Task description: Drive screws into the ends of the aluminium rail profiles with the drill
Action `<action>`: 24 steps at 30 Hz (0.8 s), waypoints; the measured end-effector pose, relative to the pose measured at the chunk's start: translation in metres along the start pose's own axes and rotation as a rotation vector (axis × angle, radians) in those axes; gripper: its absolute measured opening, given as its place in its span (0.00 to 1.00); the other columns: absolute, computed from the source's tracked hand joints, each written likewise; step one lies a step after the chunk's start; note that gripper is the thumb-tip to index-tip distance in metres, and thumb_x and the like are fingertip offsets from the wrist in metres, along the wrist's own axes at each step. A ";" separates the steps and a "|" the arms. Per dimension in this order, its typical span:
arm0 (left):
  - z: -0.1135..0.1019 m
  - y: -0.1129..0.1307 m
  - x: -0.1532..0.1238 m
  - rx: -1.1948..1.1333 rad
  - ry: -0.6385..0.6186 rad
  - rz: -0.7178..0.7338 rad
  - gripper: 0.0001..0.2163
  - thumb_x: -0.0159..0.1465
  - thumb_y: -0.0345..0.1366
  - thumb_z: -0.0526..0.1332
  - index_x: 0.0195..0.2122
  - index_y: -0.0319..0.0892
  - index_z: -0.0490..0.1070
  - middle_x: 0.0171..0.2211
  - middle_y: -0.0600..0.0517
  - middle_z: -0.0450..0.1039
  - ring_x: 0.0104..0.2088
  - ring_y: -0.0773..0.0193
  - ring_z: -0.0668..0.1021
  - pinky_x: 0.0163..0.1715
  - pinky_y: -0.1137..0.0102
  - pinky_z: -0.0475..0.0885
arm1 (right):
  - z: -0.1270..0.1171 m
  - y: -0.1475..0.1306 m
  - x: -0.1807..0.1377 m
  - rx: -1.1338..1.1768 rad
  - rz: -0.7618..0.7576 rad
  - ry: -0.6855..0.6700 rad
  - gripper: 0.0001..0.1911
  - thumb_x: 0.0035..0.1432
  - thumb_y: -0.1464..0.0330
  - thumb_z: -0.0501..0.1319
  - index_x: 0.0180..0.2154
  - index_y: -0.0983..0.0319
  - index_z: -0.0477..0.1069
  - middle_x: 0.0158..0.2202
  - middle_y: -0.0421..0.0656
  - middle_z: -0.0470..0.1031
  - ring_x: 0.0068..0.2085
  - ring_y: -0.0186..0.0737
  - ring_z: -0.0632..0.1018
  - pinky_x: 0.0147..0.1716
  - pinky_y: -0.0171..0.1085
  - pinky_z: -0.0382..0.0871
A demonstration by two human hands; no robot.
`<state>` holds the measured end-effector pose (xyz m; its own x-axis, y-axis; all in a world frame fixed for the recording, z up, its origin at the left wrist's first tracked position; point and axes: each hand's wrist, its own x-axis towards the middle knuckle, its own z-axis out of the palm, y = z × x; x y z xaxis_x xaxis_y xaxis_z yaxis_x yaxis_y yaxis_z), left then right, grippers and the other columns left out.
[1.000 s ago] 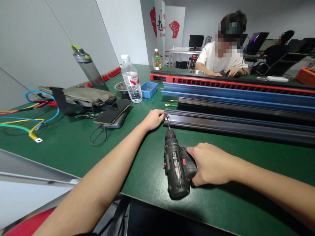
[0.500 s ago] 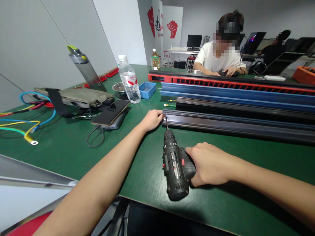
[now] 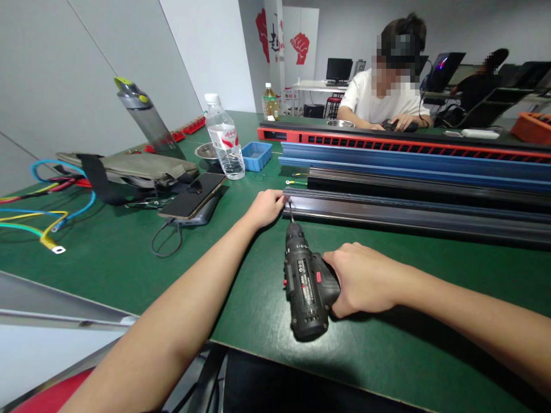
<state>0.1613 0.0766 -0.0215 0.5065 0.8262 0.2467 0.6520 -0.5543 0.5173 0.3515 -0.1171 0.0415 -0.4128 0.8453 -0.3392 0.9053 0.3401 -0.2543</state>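
My right hand [image 3: 364, 278] is wrapped round the grip of a black cordless drill [image 3: 306, 292], which lies level with its chuck pointing away from me. The thin bit meets the inner face of a dark metal profile [image 3: 387, 215] close to its left end. At that same end, my left hand [image 3: 267, 207] is closed, its fingertips gripping the profile's edge and partly hidden. Whether a screw sits at the bit's tip is too small to tell.
Behind lie another dark profile [image 3: 413, 186] with ring-ended wires, a blue profile [image 3: 387, 160] and a red-and-black rail [image 3: 387, 142]. To the left are a water bottle [image 3: 226, 143], a blue tray [image 3: 257, 163], a phone [image 3: 193, 195], a bag [image 3: 133, 169] and cables [image 3: 64, 215]. A person [image 3: 387, 97] works opposite.
The rear of the drill has shifted slightly away from me, while its bit stays at the profile's left end. My left hand keeps its place there.
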 end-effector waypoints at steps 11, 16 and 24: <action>-0.002 0.002 0.000 0.001 -0.015 -0.031 0.17 0.65 0.41 0.51 0.23 0.40 0.69 0.22 0.51 0.69 0.26 0.63 0.68 0.29 0.71 0.59 | -0.001 0.003 0.001 0.031 -0.025 0.016 0.18 0.38 0.56 0.67 0.32 0.59 0.73 0.27 0.43 0.77 0.26 0.42 0.76 0.23 0.36 0.59; -0.001 0.001 0.001 -0.013 -0.008 -0.020 0.16 0.64 0.42 0.51 0.23 0.40 0.69 0.22 0.51 0.68 0.26 0.63 0.68 0.29 0.70 0.59 | -0.002 0.002 0.001 0.022 -0.010 0.007 0.18 0.39 0.56 0.67 0.32 0.59 0.74 0.27 0.43 0.77 0.26 0.42 0.76 0.23 0.36 0.58; -0.001 0.003 0.001 0.030 0.003 -0.052 0.17 0.66 0.41 0.52 0.24 0.38 0.73 0.22 0.48 0.72 0.27 0.61 0.71 0.31 0.70 0.62 | -0.002 0.003 0.002 0.026 -0.022 -0.006 0.17 0.38 0.56 0.67 0.29 0.59 0.73 0.25 0.41 0.75 0.25 0.40 0.74 0.22 0.35 0.57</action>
<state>0.1632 0.0758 -0.0193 0.4695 0.8544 0.2227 0.6939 -0.5131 0.5052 0.3542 -0.1136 0.0422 -0.4334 0.8353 -0.3382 0.8931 0.3480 -0.2849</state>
